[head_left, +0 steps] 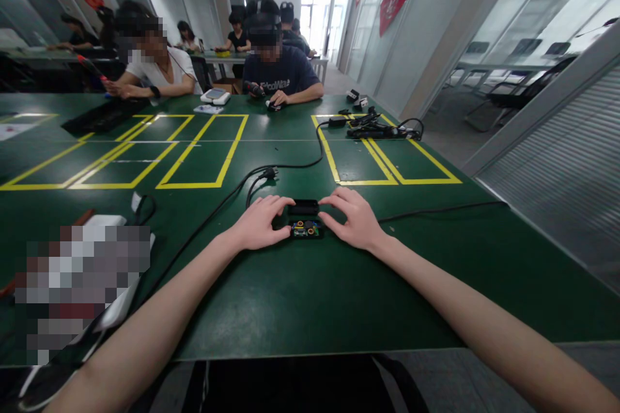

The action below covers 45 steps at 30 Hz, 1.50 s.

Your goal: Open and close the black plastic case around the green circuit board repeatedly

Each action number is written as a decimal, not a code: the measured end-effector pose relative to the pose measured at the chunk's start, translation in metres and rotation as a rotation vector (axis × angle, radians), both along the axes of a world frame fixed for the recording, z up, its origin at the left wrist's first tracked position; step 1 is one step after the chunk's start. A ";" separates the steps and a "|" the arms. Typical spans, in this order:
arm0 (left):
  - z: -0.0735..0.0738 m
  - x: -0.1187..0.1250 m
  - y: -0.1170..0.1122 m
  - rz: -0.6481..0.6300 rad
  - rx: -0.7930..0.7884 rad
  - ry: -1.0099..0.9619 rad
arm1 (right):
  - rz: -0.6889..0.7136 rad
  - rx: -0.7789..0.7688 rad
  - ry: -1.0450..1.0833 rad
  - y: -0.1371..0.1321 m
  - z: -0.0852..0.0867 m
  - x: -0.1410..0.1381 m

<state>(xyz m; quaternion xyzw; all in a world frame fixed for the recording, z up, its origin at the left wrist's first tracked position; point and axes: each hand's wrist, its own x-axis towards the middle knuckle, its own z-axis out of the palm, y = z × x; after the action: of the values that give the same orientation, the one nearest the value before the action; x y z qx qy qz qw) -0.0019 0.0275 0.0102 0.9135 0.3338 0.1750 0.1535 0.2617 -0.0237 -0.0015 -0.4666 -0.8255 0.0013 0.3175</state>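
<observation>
An opened black power adapter case lies in front of me. Its hollow black cover (303, 208) is on the far side, and the near half holds a circuit board (306, 229) with copper coils. My left hand (259, 222) grips the left ends, fingertips at the cover and thumb by the board. At the right end, my right hand (352, 218) has its fingers on the cover and its thumb close below. A black cable (436, 210) runs off to the right from behind my right hand.
A black cord with a plug (270, 173) curves across the green table (310, 310). Several black adapters and cables (371, 126) lie at the back right. A blurred-out item (87, 284) is at the left. Across the table, a person (281, 71) handles a small object.
</observation>
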 end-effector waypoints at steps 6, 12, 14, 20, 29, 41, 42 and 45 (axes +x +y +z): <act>-0.003 0.003 -0.001 -0.110 -0.012 -0.053 | -0.162 -0.176 0.026 0.011 -0.018 -0.003; -0.005 0.003 -0.001 -0.125 -0.052 -0.151 | -0.029 -0.422 0.375 0.010 -0.014 -0.003; -0.006 0.003 -0.002 -0.117 -0.046 -0.158 | 0.006 -0.497 0.504 0.008 -0.011 -0.004; -0.007 0.003 -0.002 -0.098 -0.037 -0.177 | 0.004 -0.595 0.727 0.007 -0.009 -0.005; -0.006 0.003 -0.005 -0.119 0.024 -0.198 | 0.007 -0.632 0.790 0.007 -0.010 -0.004; -0.009 0.003 -0.007 -0.124 0.093 -0.176 | 0.084 -0.626 0.655 0.000 0.000 -0.001; -0.008 0.003 -0.007 -0.127 0.100 -0.167 | 0.090 -0.625 0.647 0.000 0.001 0.000; -0.006 0.003 -0.007 -0.129 0.111 -0.148 | 0.117 -0.630 0.617 0.000 0.002 0.003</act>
<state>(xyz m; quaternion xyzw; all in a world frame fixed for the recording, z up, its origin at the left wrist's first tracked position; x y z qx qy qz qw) 0.0006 0.0201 0.0038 0.9248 0.2519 0.2497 0.1378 0.2644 -0.0236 0.0002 -0.4709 -0.6764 0.4098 0.3908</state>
